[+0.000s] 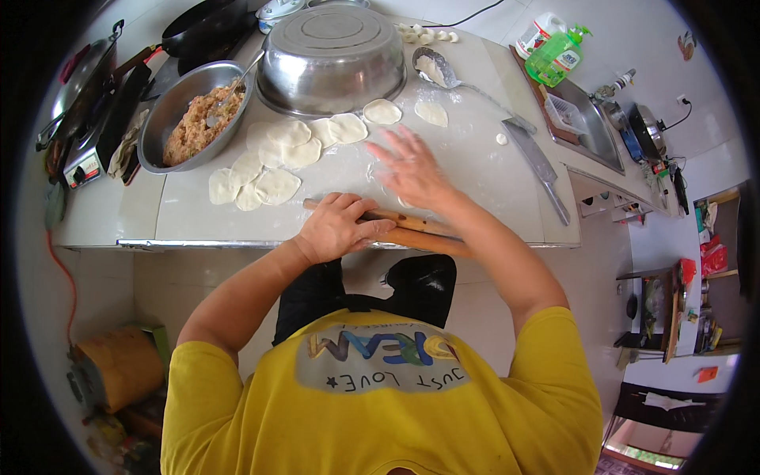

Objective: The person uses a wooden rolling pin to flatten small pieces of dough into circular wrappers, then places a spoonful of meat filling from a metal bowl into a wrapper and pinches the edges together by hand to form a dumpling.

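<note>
My left hand [338,228] grips a wooden rolling pin [415,222] near the counter's front edge. A second wooden rod [427,241] lies alongside it, closer to my body. My right hand [409,169], blurred, is over the floured countertop with fingers spread and nothing in them. Under its wrist a small piece of dough [404,202] shows in part. Overlapping round dough wrappers [278,186] lie to the left, and single ones, such as this wrapper [382,111], lie beyond my right fingers. Farther right is a small dough ball [502,139].
A metal bowl of filling [205,122] with a spoon stands left, beside an upturned metal basin [332,59]. A ladle of flour [432,70] and a cleaver [531,155] lie right, near the sink [599,139]. Several dough pieces [426,38] sit behind. A gas stove [89,160] is far left.
</note>
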{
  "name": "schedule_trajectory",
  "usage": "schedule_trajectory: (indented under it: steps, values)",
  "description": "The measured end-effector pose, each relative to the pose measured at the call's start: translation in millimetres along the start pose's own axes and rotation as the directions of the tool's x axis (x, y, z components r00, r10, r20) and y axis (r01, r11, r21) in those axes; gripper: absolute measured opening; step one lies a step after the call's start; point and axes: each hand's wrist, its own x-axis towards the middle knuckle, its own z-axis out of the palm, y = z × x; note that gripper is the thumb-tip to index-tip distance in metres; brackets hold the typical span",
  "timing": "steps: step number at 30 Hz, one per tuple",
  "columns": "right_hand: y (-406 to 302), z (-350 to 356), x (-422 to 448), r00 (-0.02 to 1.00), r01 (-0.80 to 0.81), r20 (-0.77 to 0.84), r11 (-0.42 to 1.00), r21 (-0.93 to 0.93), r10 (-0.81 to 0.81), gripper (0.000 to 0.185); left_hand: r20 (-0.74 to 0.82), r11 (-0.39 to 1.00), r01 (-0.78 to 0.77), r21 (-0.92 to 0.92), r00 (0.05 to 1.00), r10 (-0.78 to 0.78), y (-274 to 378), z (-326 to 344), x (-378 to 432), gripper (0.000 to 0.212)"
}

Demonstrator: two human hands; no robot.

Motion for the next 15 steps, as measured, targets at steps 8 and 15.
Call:
schedule_trajectory:
  steps: [8,15]
  values:
    - [8,40,14,0.977,-0.19,0.176,0.875,0.445,0.122,0.047,-0.004,1.0,-0.005,-0.003,1.0,0.005,2,-2,5,0.051]
    - [28,-79,-38,0.796,-0.334,0.601,0.882,0.333,0.074,0.044,-0.009,0.981,0.164,-0.103,0.986,-0.166,-10,-9,12,0.053]
